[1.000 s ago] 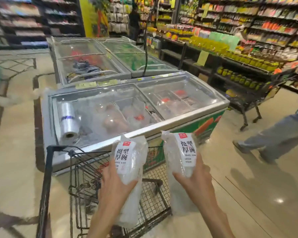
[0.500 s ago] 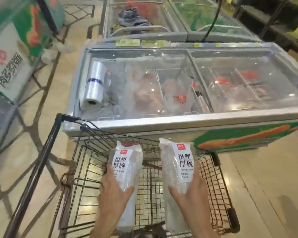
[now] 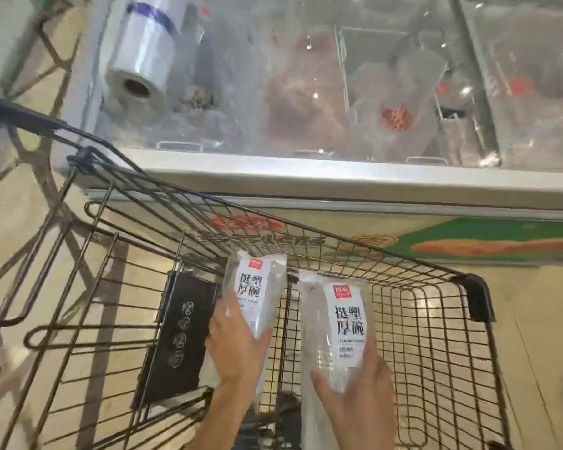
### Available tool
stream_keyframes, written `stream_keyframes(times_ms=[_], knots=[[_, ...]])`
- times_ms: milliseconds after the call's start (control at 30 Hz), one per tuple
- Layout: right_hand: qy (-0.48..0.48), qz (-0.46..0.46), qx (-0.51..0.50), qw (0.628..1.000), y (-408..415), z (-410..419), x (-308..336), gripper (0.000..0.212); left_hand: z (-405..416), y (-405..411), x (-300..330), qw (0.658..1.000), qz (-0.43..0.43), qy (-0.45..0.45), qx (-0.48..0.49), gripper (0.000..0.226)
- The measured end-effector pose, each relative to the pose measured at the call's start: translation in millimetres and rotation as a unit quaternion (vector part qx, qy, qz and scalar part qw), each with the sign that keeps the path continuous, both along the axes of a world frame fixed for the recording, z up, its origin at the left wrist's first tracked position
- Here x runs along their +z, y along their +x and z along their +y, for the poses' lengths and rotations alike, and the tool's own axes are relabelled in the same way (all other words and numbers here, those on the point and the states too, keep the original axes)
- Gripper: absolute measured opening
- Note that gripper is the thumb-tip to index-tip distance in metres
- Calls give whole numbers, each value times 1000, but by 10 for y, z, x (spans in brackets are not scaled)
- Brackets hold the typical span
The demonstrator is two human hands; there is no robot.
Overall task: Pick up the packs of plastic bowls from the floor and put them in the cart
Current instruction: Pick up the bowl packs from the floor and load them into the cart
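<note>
Two clear packs of plastic bowls with white labels and black characters are held down inside the wire cart (image 3: 436, 319). My left hand (image 3: 238, 352) grips the left pack (image 3: 257, 287) from its lower end. My right hand (image 3: 358, 394) grips the right pack (image 3: 345, 319), which reaches lower into the basket. Both packs stand nearly upright, side by side, between the cart's walls. I cannot tell if they touch the basket floor.
A chest freezer (image 3: 306, 177) with glass lids stands right against the cart's far side. A roll of plastic bags (image 3: 140, 60) lies on its lid. A black plate (image 3: 179, 339) hangs on the cart's folding seat flap. Beige tiled floor (image 3: 533, 319) lies to the right.
Both hands have lowered the packs deeper into the cart basket. The view has tilted further down and closer to the cart and freezer.
</note>
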State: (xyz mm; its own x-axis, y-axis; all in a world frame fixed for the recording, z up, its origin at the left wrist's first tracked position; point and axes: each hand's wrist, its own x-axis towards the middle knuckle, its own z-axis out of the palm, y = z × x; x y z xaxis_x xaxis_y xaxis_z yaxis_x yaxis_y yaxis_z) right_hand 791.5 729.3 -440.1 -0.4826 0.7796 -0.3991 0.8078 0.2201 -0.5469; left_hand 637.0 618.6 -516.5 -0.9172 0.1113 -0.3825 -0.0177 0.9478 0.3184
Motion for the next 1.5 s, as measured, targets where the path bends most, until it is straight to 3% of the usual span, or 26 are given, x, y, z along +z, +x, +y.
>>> stream_keyframes(times_ms=[300,500,1033,1333,1500], knots=[[35,8,4,999,-209,0,-649,135,37,174,-789,998,-33,-44,33,132],[33,-72,2,997,-413,-87,-870,136,25,96,-756,996,-54,-71,11,132],[51,-196,3,979,-920,-313,-1612,131,10,61,-965,998,-57,-4,37,129],[5,-223,27,974,-907,-222,-1513,138,-148,-25,-798,995,-94,32,10,132],[-13,-204,65,977,-881,-108,-1052,113,-252,-74,-322,992,-110,47,-32,117]])
